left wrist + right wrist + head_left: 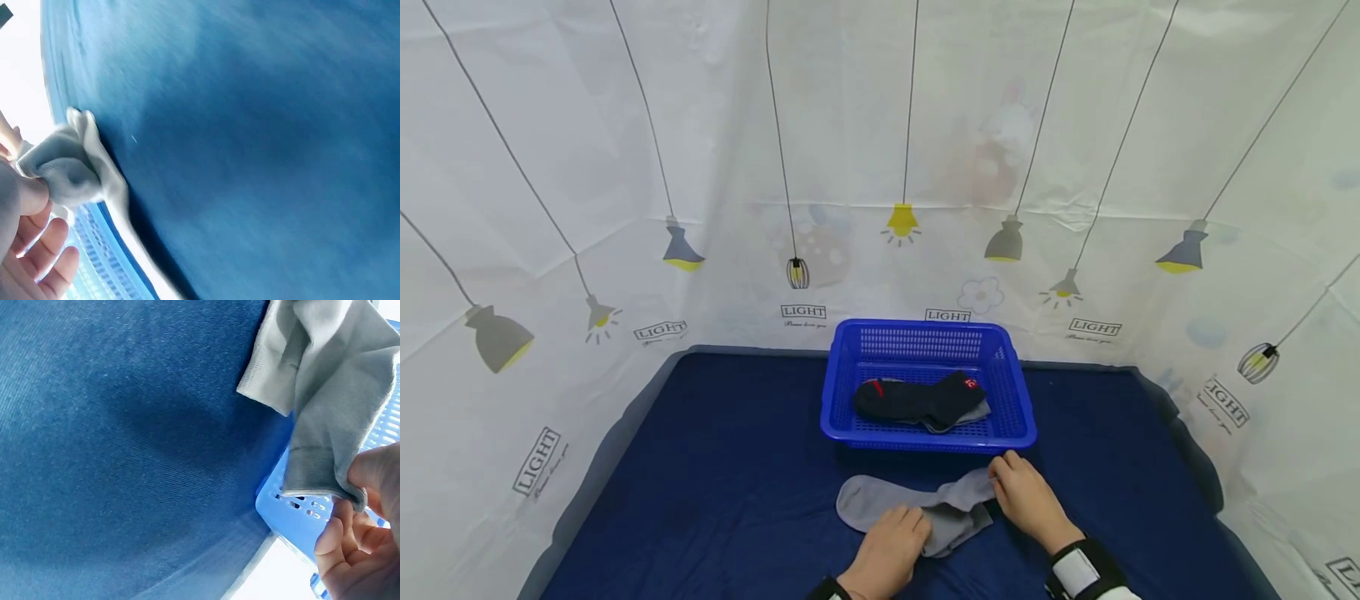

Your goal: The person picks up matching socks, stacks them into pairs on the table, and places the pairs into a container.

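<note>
A light grey sock (871,498) lies stretched sideways in front of the basket, its toe to the left. Beneath it shows a second grey sock (953,528), partly covered. My right hand (1028,498) pinches the upper sock's cuff (310,469) between thumb and fingers, holding it up a little. With thumb and index finger, my left hand (889,546) pinches grey sock fabric (62,165) near the middle; its other fingers (53,250) are loosely bent. Which sock layers the left hand holds is hidden.
A blue plastic basket (928,442) stands just beyond the socks. Inside it lie dark socks (906,402) with red marks, over grey ones (977,412). Dark blue cloth (737,467) covers the table, and a white lamp-printed sheet (850,167) hangs behind and at both sides.
</note>
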